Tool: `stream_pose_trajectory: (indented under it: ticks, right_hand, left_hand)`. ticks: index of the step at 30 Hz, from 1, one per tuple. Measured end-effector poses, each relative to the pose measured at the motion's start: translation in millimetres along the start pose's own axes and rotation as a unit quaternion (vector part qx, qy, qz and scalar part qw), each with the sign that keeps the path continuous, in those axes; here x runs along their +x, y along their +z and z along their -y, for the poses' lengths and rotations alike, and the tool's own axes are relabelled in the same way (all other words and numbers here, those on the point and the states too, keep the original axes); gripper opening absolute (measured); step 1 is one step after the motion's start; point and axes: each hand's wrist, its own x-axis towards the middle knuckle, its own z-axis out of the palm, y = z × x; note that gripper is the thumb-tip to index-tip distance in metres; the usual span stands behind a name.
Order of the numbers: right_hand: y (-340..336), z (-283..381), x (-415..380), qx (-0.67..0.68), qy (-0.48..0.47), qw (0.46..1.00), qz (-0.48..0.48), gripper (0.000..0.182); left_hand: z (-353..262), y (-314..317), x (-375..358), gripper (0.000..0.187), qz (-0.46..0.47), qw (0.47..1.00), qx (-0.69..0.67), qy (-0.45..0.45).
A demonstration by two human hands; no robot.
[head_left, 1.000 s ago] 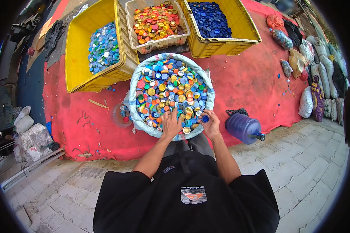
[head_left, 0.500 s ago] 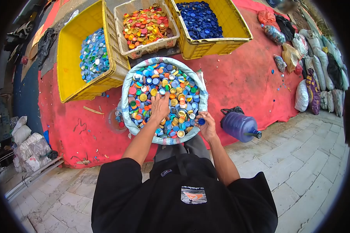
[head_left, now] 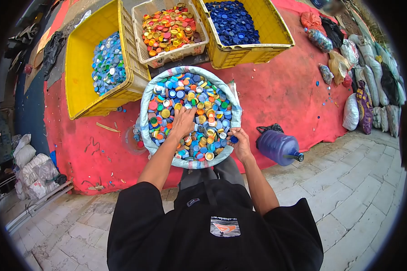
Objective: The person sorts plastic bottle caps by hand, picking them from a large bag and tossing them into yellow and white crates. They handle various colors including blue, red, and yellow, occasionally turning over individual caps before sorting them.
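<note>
Pale woven fabric rolls over the rim of a round container (head_left: 145, 131), heaped with mixed bottle caps (head_left: 215, 105) in blue, orange, green, gold and white. Over the middle of the heap, the left hand (head_left: 183, 122) has its fingers down among the caps; whether its grip holds one is hidden by the back of the hand. At the container's near right edge, the right hand (head_left: 240, 142) has its grip pinched around a dark blue bottle cap (head_left: 234, 139).

Beyond the container stand three crates. The left yellow crate (head_left: 77, 88) bears light blue, green and white caps (head_left: 109, 67); the white slatted crate (head_left: 178, 53) carries red, orange and yellow caps (head_left: 169, 30); the right yellow crate (head_left: 253, 53) holds dark blue caps (head_left: 233, 23). Red sheeting (head_left: 280, 97) covers the ground around them. A translucent blue water jug (head_left: 278, 147) lies on its side just right of the right hand, a black plastic bag (head_left: 270, 128) by its base. Left of the container, touching or just beside it, sits a clear tub (head_left: 133, 142). Stuffed sacks (head_left: 351, 112) are piled far right, next to grey paving (head_left: 339, 189).
</note>
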Motion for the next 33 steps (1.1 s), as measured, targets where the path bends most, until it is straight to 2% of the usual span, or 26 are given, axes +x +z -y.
stream_pose_trajectory:
  ticks: [1, 2, 5, 6, 7, 8, 10, 11, 12, 15, 16, 19, 20, 23, 26, 29, 33]
  right_hand:
    - [2, 3, 1, -0.019, -0.001, 1.0, -0.009, 0.023]
    - [-1, 1, 7, -0.117, -0.036, 0.992, -0.035, 0.023]
    - [-3, 0, 22, -0.385, -0.158, 0.904, -0.097, 0.022]
    - [2, 6, 22, -0.457, -0.209, 0.857, -0.11, 0.023]
    - [5, 11, 25, -0.525, -0.258, 0.802, -0.122, 0.024]
    - [5, 11, 32, -0.553, -0.285, 0.774, -0.117, 0.026]
    - [9, 11, 46, -0.603, -0.338, 0.715, -0.104, 0.03]
    - [10, 11, 50, -0.63, -0.323, 0.697, -0.116, 0.03]
    - [19, 17, 48, -0.656, -0.307, 0.678, -0.127, 0.031]
    - [28, 20, 50, -0.717, -0.264, 0.628, -0.148, 0.036]
    - [30, 20, 51, -0.733, -0.251, 0.613, -0.153, 0.038]
    - [31, 15, 56, -0.73, -0.252, 0.611, -0.176, 0.039]
    - [30, 14, 57, -0.728, -0.25, 0.612, -0.18, 0.039]
    - [27, 9, 64, -0.715, -0.24, 0.628, -0.19, 0.04]
    - [23, 9, 70, -0.69, -0.211, 0.664, -0.195, 0.042]
    - [27, 18, 71, -0.679, -0.168, 0.686, -0.2, 0.044]
    - [37, 19, 73, -0.685, -0.127, 0.683, -0.219, 0.043]
  left_hand:
    - [-2, -4, -4, 0.056, -0.026, 0.999, -0.025, -0.007]
    - [-5, -9, -8, 0.057, -0.051, 0.997, -0.049, -0.014]
    - [-10, -16, -17, 0.055, -0.076, 0.973, -0.191, -0.106]
    - [-13, -17, -21, 0.052, -0.087, 0.927, -0.332, -0.149]
    - [-17, -17, -27, 0.049, -0.096, 0.859, -0.465, -0.189]
    - [-20, -17, -33, 0.046, -0.103, 0.771, -0.587, -0.225]
    - [-25, -18, -46, 0.043, -0.089, 0.611, -0.747, -0.247]
    - [-27, -18, -52, 0.041, -0.081, 0.519, -0.813, -0.253]
    - [-28, -12, -56, 0.031, -0.113, 0.485, -0.834, -0.238]
    - [-33, -3, -70, 0.018, -0.097, 0.435, -0.863, -0.238]
    - [-40, -8, -71, 0.005, -0.106, 0.417, -0.857, -0.285]
    - [-41, 1, -77, 0.011, -0.084, 0.372, -0.88, -0.282]
    - [-42, 4, -78, 0.02, -0.08, 0.376, -0.877, -0.289]
    - [-45, 7, -76, 0.019, -0.063, 0.421, -0.848, -0.316]
    - [-57, 3, -67, 0.017, -0.042, 0.532, -0.779, -0.33]
    - [-60, 10, -56, 0.017, 0.023, 0.663, -0.684, -0.303]
    - [-80, 9, -39, 0.022, 0.004, 0.734, -0.629, -0.255]
